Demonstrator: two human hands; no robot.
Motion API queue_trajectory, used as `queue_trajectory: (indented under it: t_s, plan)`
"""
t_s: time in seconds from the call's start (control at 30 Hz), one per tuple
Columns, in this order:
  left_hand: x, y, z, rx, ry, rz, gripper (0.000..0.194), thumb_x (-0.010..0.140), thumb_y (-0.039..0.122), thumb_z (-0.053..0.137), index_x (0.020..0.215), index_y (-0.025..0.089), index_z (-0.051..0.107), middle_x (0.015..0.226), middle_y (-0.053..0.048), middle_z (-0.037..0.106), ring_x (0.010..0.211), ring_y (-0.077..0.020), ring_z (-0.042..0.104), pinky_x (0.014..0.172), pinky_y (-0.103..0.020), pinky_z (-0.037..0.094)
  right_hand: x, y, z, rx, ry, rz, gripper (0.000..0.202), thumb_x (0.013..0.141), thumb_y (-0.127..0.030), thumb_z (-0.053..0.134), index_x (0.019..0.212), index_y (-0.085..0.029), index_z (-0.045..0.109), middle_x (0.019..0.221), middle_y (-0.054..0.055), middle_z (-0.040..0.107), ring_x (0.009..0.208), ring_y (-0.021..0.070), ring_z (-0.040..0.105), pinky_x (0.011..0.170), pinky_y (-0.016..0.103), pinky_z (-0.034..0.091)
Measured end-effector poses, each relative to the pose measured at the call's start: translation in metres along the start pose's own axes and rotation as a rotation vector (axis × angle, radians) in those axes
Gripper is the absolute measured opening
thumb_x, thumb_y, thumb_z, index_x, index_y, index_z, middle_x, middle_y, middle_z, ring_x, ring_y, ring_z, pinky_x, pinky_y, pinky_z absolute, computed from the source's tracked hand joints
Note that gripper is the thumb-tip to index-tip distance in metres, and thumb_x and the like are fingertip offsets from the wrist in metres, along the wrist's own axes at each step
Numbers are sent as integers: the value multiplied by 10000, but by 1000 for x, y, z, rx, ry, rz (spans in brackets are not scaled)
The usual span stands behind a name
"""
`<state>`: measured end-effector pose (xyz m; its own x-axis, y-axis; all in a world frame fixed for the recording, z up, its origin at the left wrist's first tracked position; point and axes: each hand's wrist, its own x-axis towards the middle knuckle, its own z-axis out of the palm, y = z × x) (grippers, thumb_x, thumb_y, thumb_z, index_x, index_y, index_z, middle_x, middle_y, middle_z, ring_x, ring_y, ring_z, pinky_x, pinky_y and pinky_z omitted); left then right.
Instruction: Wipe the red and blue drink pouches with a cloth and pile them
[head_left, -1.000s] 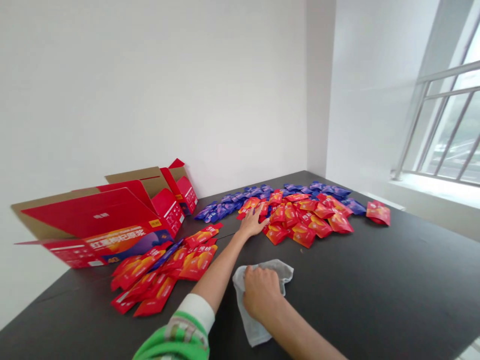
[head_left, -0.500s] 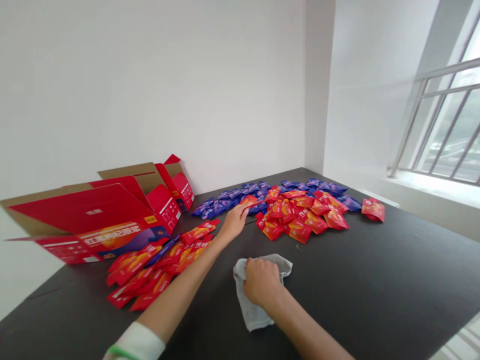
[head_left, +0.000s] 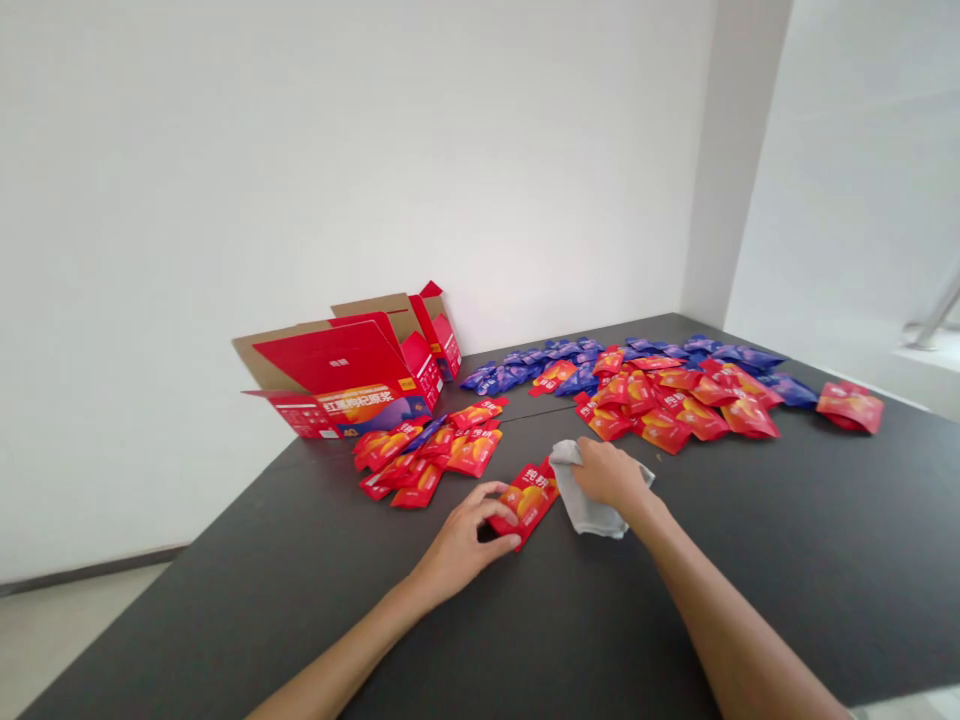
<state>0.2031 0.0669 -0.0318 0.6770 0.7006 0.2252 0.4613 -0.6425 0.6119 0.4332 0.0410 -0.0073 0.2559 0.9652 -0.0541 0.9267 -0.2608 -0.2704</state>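
**Left hand (head_left: pixel 463 540) grips red pouch (head_left: pixel 535 502), right hand (head_left: pixel 611 473) cloth (head_left: pixel 592 513)**

Your left thumb and fingers clamp the red pouch's near end as it lies on the dark table (head_left: pixel 585 630), perhaps to stop it sliding. Your right hand is closed around the bunched cloth at the pouch's far corner, probably for firm control. The left heap (head_left: pixel 429 455) and right heap (head_left: pixel 679 408) of pouches sit apart, seemingly to avoid mixing.

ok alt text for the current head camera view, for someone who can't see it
A person's left hand holds a red pouch on a dark table, and the right hand grips a grey cloth next to it. Beyond lie heaps of red pouches and blue-purple pouches, with two open red boxes at left.
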Motion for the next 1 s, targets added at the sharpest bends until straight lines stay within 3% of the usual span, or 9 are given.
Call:
queue_trajectory:
  t_s: [0.07, 0.17, 0.3, 0.37, 0.53, 0.73, 0.9, 0.93, 1.0]
  plan:
    - [0, -2, 5, -30, 58, -35, 127, 741, 312, 605, 796, 203, 572, 1154, -41, 547, 1044, -199, 531, 884, -302, 413, -4, -10, 10, -12, 12, -155, 330, 851, -291, 387, 1106, -149, 540, 1025, 144, 621, 948, 245, 593, 763, 320, 414]
    - [3, -6, 10, -74, 82, -83, 246, 708, 296, 630, 884, 209, 482, 964, -12, 607, 870, -173, 572, 770, -281, 437, -14, -29, 25, -16, 26, -394, 379, 822, -291, 419, 1167, -145, 479, 1021, 140, 615, 963, 245, 581, 765, 322, 409]
    - [5, -11, 11, -166, 70, -83, 410, 669, 278, 663, 981, 217, 404, 914, 6, 605, 808, -165, 578, 706, -264, 436, -24, -49, 38, 0, 51, -549, 335, 802, -290, 429, 1110, -174, 489, 969, 104, 624, 905, 243, 597, 731, 319, 416]
    - [5, -14, 11, -191, 58, -90, 475, 659, 266, 672, 1034, 219, 384, 966, -11, 603, 844, -174, 582, 736, -281, 440, -22, -51, 38, -15, 71, -508, 290, 802, -287, 432, 1064, -183, 502, 939, 96, 629, 884, 244, 602, 719, 323, 418]
    - [5, -18, 11, -214, 26, -121, 637, 670, 259, 669, 1186, 215, 299, 1029, -46, 599, 929, -198, 580, 861, -350, 417, -10, -44, 37, -61, 126, -173, 262, 857, -272, 366, 1056, -159, 495, 898, 116, 628, 839, 241, 611, 685, 333, 425]
    - [4, -16, 9, -225, 43, -98, 719, 638, 262, 696, 1225, 226, 284, 1086, -53, 573, 949, -198, 567, 843, -333, 435, -22, -56, 43, -29, 98, -530, 269, 783, -251, 460, 1039, -176, 499, 925, 98, 633, 873, 241, 603, 717, 331, 430]
    - [5, -18, 10, -233, 17, -128, 696, 676, 265, 658, 1243, 211, 259, 1058, -54, 584, 947, -198, 573, 888, -365, 411, -12, -50, 36, -95, 152, -203, 250, 823, -221, 400, 1043, -155, 499, 886, 115, 637, 832, 268, 618, 683, 360, 443]
    - [5, -18, 11, -234, 15, -132, 696, 681, 264, 653, 1248, 207, 253, 1047, -55, 587, 949, -200, 574, 897, -373, 404, -11, -49, 35, -105, 144, -174, 244, 832, -215, 386, 1040, -153, 498, 882, 116, 637, 827, 262, 620, 683, 359, 444]
    - [4, -18, 10, -232, 13, -125, 709, 675, 258, 658, 1250, 206, 247, 1061, -62, 578, 970, -204, 565, 905, -376, 399, -14, -50, 34, -103, 113, -253, 242, 828, -219, 397, 1042, -159, 494, 890, 113, 637, 832, 249, 620, 694, 351, 444]
